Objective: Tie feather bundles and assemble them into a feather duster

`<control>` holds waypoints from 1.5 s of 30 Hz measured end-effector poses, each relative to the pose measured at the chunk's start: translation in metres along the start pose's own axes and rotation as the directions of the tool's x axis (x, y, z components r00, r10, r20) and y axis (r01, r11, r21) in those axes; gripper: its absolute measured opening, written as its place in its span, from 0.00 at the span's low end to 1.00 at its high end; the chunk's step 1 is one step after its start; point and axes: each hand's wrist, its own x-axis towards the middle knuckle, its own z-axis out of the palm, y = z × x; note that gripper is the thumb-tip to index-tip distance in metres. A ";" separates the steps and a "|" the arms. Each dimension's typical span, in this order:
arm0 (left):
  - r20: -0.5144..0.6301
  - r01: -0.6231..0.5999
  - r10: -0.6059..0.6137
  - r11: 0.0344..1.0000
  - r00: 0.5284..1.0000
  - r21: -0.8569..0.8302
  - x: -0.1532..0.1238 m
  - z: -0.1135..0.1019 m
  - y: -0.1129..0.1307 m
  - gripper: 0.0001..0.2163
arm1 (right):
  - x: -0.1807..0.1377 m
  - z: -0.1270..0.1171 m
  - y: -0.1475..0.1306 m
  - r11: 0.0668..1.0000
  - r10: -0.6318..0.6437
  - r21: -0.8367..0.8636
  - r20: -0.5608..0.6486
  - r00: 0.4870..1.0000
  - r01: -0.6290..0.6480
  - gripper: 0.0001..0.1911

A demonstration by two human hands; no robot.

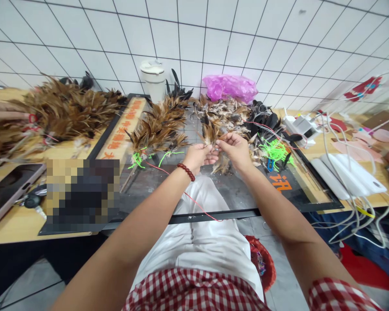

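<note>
From my remote post I see, mid-frame, a small fan-shaped tuft of brown and pale feathers [209, 131], tips up the frame, base toward the wearer. It lies above and right of the left hand [197, 158], whose fingers pinch the base. The right hand [236, 151] bends in close from the right; I cannot tell whether it grips anything.
</note>
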 end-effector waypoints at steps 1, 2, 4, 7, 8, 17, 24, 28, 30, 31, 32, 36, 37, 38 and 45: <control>0.005 -0.003 0.003 1.000 1.000 0.010 0.000 0.000 -0.001 0.05 | 0.000 0.001 0.001 1.000 -0.011 0.000 0.000 1.000 0.011 0.12; 0.009 -0.006 0.006 1.000 1.000 0.023 0.000 0.000 -0.001 0.05 | 0.000 0.002 0.001 1.000 -0.016 -0.003 0.002 1.000 0.016 0.12; 0.016 -0.016 0.015 0.998 1.000 0.059 0.001 0.001 -0.003 0.05 | 0.000 0.002 0.002 1.000 -0.011 -0.027 0.018 1.000 0.011 0.12; -0.025 -0.062 0.065 0.994 0.998 0.093 0.005 0.000 -0.004 0.07 | 0.004 -0.005 0.003 0.995 0.001 -0.104 0.017 1.000 0.001 0.11; -0.054 -0.089 0.094 0.993 0.994 0.082 0.006 0.000 -0.004 0.08 | 0.006 -0.009 0.003 0.988 -0.005 -0.156 -0.003 1.000 0.005 0.10; -0.229 -0.211 0.193 0.976 0.954 -0.058 0.017 -0.008 -0.003 0.05 | 0.002 -0.026 -0.001 0.418 -0.022 -0.872 0.272 0.962 0.256 0.07; -0.226 -0.210 0.191 0.976 0.955 -0.062 0.016 -0.009 -0.004 0.05 | 0.005 -0.017 0.006 0.660 -0.048 -0.731 0.191 0.980 0.175 0.06; -0.218 -0.211 0.190 0.974 0.957 -0.079 0.016 -0.009 -0.003 0.05 | 0.013 -0.032 -0.001 0.838 -0.107 -0.536 0.022 0.994 0.102 0.09; -0.224 -0.208 0.185 0.974 0.957 -0.085 0.016 -0.009 -0.003 0.05 | 0.013 -0.038 -0.008 0.783 -0.184 -0.593 0.065 0.981 0.187 0.09; -0.227 -0.206 0.182 0.975 0.957 -0.084 0.016 -0.009 -0.003 0.05 | 0.011 -0.040 -0.011 0.753 -0.182 -0.611 0.163 0.970 0.244 0.10; -0.229 -0.204 0.181 0.975 0.956 -0.082 0.016 -0.009 -0.003 0.05 | 0.009 -0.040 -0.014 0.736 -0.139 -0.605 0.306 0.942 0.305 0.10; -0.230 -0.202 0.179 0.976 0.957 -0.080 0.015 -0.008 -0.002 0.05 | -0.001 -0.029 -0.019 0.750 0.097 -0.487 0.751 0.654 0.448 0.10; -0.230 -0.204 0.181 0.976 0.956 -0.080 0.015 -0.008 -0.002 0.06 | -0.003 -0.025 -0.018 0.738 0.117 -0.484 0.778 0.617 0.470 0.09; -0.230 -0.205 0.183 0.975 0.956 -0.079 0.015 -0.008 -0.002 0.06 | -0.005 -0.022 -0.017 0.724 0.125 -0.487 0.789 0.602 0.489 0.08; -0.201 -0.164 0.150 0.985 0.968 -0.056 0.013 -0.007 -0.002 0.05 | -0.003 -0.020 -0.019 0.700 -0.032 -0.553 0.609 0.792 0.453 0.07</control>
